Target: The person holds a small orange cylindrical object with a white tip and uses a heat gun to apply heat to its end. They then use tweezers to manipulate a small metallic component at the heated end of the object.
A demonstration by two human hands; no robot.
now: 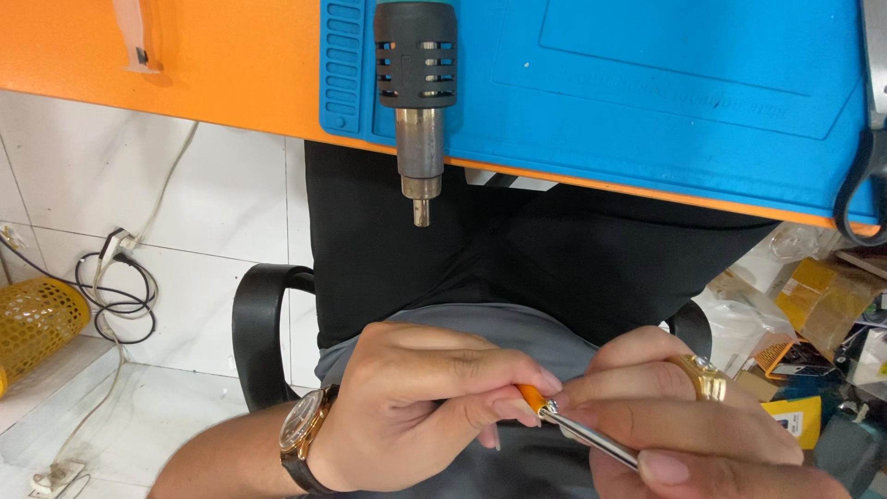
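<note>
Hands met low in the view, at about six o'clock, both pinched on one slim tool. The left hand [416, 407], a brown-strapped wristwatch [303, 432] on its wrist, gripped the tool's orange handle [531, 397] between thumb and fingertips; the right hand [684, 416], with a gold ring [702, 377] on one finger, closed around the thin metal shaft [591, 436]. Whether it was a small screwdriver or a pick could not be told, since its tip was hidden. It looked light and rigid, the polished shaft likely slippery, so the handle seemed the surer place to hold.

Beyond the hands lay the person's lap in grey and black cloth, and a black chair armrest [254, 333] at nine o'clock. Farther, towards twelve o'clock, a heat gun [418, 92] with slotted dark housing and metal nozzle overhung the edge of a blue ribbed silicone mat [647, 74] on an orange bench [231, 65]. At nine o'clock a yellow mesh basket [37, 319] and loose cables [120, 277] sat on pale tile.
</note>
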